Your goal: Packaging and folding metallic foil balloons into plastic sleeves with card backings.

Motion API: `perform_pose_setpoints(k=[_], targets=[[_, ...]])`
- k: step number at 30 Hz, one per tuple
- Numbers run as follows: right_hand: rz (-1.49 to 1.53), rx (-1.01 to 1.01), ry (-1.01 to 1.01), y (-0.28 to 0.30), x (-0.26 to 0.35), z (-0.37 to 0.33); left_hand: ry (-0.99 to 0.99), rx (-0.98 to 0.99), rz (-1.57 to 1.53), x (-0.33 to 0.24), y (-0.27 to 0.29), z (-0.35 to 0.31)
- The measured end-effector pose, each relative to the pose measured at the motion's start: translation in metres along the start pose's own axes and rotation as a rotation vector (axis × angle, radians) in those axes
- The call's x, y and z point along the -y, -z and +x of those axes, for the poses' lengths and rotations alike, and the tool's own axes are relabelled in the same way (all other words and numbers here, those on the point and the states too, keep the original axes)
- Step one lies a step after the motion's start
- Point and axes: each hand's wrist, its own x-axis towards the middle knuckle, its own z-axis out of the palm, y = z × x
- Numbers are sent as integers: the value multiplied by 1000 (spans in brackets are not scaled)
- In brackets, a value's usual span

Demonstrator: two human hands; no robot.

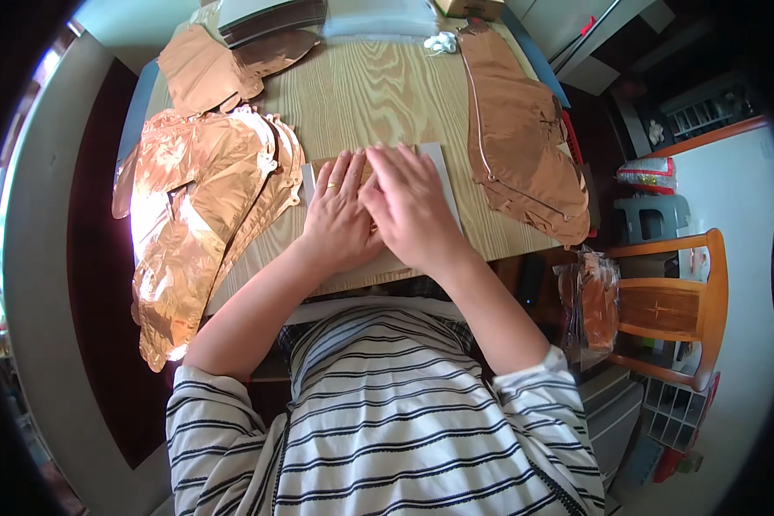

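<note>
My left hand [342, 211] lies flat, fingers stretched, on a copper-coloured foil piece [325, 162] that is mostly covered by my hands. My right hand [414, 215] rests beside and partly over it, fingers extended and slightly apart, with its thumb across the left hand. Beneath both is a light grey board [445, 187] at the table's near edge. To the left, a heap of shiny copper foil balloons [202, 189], flat and uninflated, hangs over the table edge. At the right lies another flat stack of copper foil balloons [520, 129].
The wood-grain table [378, 95] spans the middle. Further copper foil pieces [202, 69] lie far left. A stack of clear plastic sheets [378, 19], a dark-edged stack [271, 19] and a crumpled white scrap [441, 43] sit at the back. A wooden chair [662, 308] stands right.
</note>
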Motion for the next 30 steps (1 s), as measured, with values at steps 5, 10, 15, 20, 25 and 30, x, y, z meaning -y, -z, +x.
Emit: perform_pose_setpoints(k=[5,10,15,20,25,30], targets=[[-111,260,-175,-32,-15,2,10,-114,-101,4,-3,-5],[-249,311,-184,-27,-28,-8,63,-139,-52,4,4,-11],[-385,355,-187,-20,-35,-15,186,-104,7,3,13,-20],[-398,342,-172,-18,-35,-13,229,-72,10,2,16,-20],[-417,371,-211,-13,-38,-11,278,-43,20,0,17,-20],[-408,373,-199,-10,-38,-10,298,-39,27,-1,16,-22]])
